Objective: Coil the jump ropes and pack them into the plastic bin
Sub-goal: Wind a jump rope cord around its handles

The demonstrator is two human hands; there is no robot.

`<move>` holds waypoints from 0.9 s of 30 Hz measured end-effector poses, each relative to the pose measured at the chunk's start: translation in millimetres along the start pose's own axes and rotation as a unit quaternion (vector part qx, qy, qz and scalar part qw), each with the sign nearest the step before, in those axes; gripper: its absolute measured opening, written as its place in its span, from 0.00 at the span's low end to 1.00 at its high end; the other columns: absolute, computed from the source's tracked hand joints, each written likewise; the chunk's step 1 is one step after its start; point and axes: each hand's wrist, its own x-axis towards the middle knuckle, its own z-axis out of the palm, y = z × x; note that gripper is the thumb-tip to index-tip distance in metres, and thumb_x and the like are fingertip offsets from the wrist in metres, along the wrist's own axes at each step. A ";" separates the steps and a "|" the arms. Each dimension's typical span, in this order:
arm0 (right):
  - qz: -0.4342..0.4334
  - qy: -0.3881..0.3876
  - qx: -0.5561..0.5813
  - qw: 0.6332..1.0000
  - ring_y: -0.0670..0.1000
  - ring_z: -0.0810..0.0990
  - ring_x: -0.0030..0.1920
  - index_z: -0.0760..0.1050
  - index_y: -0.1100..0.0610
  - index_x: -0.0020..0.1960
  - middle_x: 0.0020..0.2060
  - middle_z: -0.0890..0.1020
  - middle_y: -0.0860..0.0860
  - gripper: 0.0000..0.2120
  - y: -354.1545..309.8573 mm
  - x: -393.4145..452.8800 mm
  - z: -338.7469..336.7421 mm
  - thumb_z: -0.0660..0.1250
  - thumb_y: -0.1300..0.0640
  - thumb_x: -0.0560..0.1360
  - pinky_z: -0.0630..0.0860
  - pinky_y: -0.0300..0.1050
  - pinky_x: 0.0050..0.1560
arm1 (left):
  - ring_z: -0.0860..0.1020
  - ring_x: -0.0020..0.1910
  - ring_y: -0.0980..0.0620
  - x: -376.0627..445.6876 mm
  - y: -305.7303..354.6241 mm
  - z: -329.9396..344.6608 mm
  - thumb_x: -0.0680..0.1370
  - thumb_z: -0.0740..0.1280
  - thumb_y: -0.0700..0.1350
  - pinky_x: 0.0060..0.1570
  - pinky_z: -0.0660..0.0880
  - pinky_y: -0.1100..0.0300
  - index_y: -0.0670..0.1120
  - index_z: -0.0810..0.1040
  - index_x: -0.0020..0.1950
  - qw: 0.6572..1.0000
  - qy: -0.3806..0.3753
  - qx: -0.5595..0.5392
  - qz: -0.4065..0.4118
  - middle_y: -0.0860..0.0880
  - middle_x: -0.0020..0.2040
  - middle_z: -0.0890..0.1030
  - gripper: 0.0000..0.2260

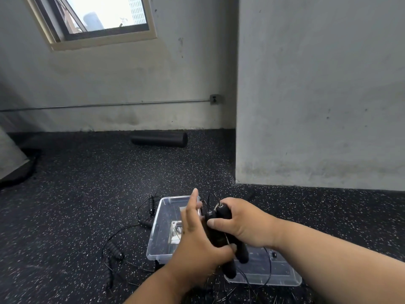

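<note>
At six o'clock, the right hand (245,224) curls around two black jump rope handles (221,229) held together, while the left hand (197,235) presses them with fingers mostly straight. Their thin cord (268,268) dangles uncoiled, so coiling likely comes next. Just beyond, the clear plastic bin (157,235) sits on the floor. More ropes (116,251) lie at nine o'clock.

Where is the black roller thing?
In the head view, the roller lies on the floor at the foot of the back wall, beyond the bin and both hands.
</note>
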 end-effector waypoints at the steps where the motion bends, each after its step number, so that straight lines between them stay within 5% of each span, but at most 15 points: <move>1: 0.002 -0.006 -0.045 0.999 0.39 0.76 0.33 0.75 0.52 0.43 0.33 0.80 0.43 0.12 2.0 0.4 -3.5 0.76 0.49 0.77 0.73 0.35 0.36 | 0.62 0.77 0.59 0.8 1.8 -5.7 0.66 0.80 0.51 0.76 0.65 0.56 0.79 0.37 0.74 0.999 -0.005 0.034 0.013 0.62 0.75 0.56 0.58; 5: -0.001 -0.054 -0.233 0.971 0.48 0.80 0.38 0.74 0.51 0.45 0.38 0.82 0.48 0.16 7.9 -1.9 -10.0 0.75 0.40 0.73 0.77 0.48 0.41 | 0.44 0.78 0.65 1.9 14.8 -27.7 0.71 0.74 0.48 0.82 0.51 0.46 0.77 0.37 0.75 0.967 -0.068 0.239 0.053 0.71 0.77 0.49 0.53; 8: -0.019 -0.090 -0.353 0.931 0.52 0.79 0.40 0.73 0.51 0.47 0.39 0.80 0.47 0.16 4.9 -6.1 -3.4 0.74 0.41 0.73 0.73 0.47 0.38 | 0.38 0.79 0.63 1.0 16.6 -25.4 0.74 0.71 0.48 0.83 0.40 0.49 0.71 0.33 0.79 0.938 -0.157 0.308 0.020 0.64 0.82 0.47 0.52; 11: -0.046 -0.092 -0.381 0.919 0.50 0.77 0.36 0.72 0.49 0.44 0.36 0.79 0.47 0.13 2.6 -8.2 3.4 0.74 0.45 0.71 0.69 0.44 0.34 | 0.58 0.82 0.48 4.5 3.9 -16.7 0.74 0.73 0.51 0.82 0.53 0.47 0.64 0.44 0.83 0.926 -0.180 0.333 -0.006 0.54 0.79 0.67 0.48; 13: -0.048 -0.073 -0.385 0.919 0.46 0.75 0.33 0.71 0.47 0.42 0.34 0.78 0.46 0.13 2.7 -9.7 3.4 0.74 0.45 0.70 0.68 0.43 0.33 | 0.77 0.64 0.47 9.8 -6.5 -16.4 0.77 0.70 0.53 0.68 0.73 0.47 0.59 0.67 0.74 0.924 -0.160 0.348 -0.019 0.53 0.62 0.81 0.26; 15: -0.052 -0.042 -0.399 0.915 0.46 0.74 0.34 0.72 0.47 0.45 0.36 0.78 0.45 0.13 5.0 -9.5 -0.4 0.74 0.45 0.70 0.69 0.44 0.34 | 0.79 0.50 0.48 13.9 -7.8 -17.8 0.82 0.65 0.52 0.53 0.78 0.49 0.54 0.76 0.58 0.934 -0.136 0.328 -0.042 0.52 0.50 0.82 0.06; 18: -0.049 -0.022 -0.371 0.927 0.48 0.80 0.42 0.71 0.44 0.63 0.44 0.82 0.43 0.25 11.0 -6.9 -9.3 0.75 0.46 0.69 0.77 0.46 0.43 | 0.78 0.42 0.51 16.3 -4.0 -19.4 0.84 0.64 0.51 0.41 0.73 0.53 0.52 0.78 0.48 0.964 -0.100 0.238 -0.066 0.51 0.43 0.82 0.08; 21: -0.034 -0.030 -0.352 0.935 0.48 0.81 0.45 0.68 0.40 0.68 0.46 0.82 0.42 0.32 16.2 -3.4 -13.4 0.76 0.49 0.68 0.80 0.48 0.47 | 0.74 0.35 0.53 18.3 -1.8 -19.6 0.83 0.66 0.50 0.38 0.71 0.53 0.51 0.78 0.44 0.978 -0.077 0.180 -0.075 0.53 0.37 0.80 0.09; 27: 0.014 -0.034 -0.302 0.953 0.46 0.80 0.40 0.75 0.45 0.47 0.38 0.82 0.44 0.13 24.5 3.1 -17.0 0.76 0.51 0.66 0.78 0.47 0.39 | 0.66 0.26 0.57 21.4 -6.6 -21.7 0.82 0.68 0.49 0.31 0.65 0.59 0.50 0.79 0.40 0.989 -0.047 0.102 -0.092 0.58 0.25 0.71 0.11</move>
